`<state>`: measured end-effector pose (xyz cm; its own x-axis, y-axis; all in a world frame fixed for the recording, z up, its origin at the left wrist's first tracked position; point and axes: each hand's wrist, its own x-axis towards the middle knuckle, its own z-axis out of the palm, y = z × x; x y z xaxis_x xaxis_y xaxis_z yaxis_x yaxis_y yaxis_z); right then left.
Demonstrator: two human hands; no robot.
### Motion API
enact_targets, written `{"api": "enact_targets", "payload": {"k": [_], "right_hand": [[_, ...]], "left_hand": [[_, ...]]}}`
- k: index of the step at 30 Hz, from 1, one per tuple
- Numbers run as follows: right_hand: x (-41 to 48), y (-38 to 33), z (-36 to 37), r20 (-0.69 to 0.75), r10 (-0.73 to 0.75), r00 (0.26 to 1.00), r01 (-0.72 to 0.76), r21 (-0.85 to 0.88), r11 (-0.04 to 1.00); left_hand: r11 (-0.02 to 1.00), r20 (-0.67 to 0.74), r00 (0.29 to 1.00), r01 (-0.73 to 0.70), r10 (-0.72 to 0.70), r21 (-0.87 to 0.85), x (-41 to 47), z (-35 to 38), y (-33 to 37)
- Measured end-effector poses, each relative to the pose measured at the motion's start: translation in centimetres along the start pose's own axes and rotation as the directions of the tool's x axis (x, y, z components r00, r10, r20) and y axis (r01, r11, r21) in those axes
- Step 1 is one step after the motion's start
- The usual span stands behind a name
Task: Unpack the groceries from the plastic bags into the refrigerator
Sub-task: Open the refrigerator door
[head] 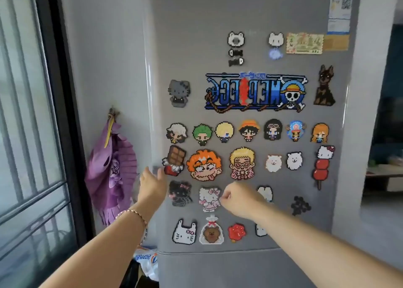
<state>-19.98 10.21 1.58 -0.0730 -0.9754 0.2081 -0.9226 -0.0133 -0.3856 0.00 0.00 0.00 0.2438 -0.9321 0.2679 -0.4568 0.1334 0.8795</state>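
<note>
A grey refrigerator (250,15) fills the middle of the head view, its upper door closed and covered with several pixel-bead magnets. My left hand (152,185) is at the door's left edge, fingers apart, with a bracelet on the wrist. In front of the door's lower half, my right hand (237,197) is loosely curled and holds nothing. A white plastic bag (147,262) with blue and orange print shows low down, left of the refrigerator, partly hidden by my left arm.
A purple fabric ornament (111,170) hangs on the white wall left of the refrigerator. A dark-framed window with bars (28,135) runs down the far left. The seam of a lower refrigerator door (218,252) runs below the magnets. A dim room opens at the right.
</note>
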Motion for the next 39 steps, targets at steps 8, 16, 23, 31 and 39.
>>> {"api": "enact_targets", "payload": {"k": [8,16,23,31,39], "right_hand": [[1.0,-0.4,0.7,-0.035,0.033,0.999,-0.034,-0.029,0.999],[-2.1,0.3,-0.9,-0.031,-0.071,0.997,0.071,-0.017,0.997],[-7.5,1.8,-1.8,-0.021,-0.215,0.976,0.214,-0.024,0.976],[-19.5,2.9,-4.8,0.006,-0.268,0.963,0.268,-0.011,0.963],[-30.2,5.5,-7.3,-0.065,-0.174,0.983,0.178,0.070,0.982]], "left_hand": [[0.999,0.068,0.997,0.045,-0.044,-0.015,3.7,1.2,-1.9],[0.996,0.019,0.997,0.069,-0.070,0.051,1.3,0.3,-0.8],[0.990,-0.092,0.995,0.035,-0.022,0.134,-8.4,-2.7,0.0],[0.949,-0.029,0.997,-0.062,0.075,0.309,-23.8,-5.6,3.9],[0.901,0.168,0.967,-0.239,0.189,0.361,-36.7,-4.8,10.7]]}}
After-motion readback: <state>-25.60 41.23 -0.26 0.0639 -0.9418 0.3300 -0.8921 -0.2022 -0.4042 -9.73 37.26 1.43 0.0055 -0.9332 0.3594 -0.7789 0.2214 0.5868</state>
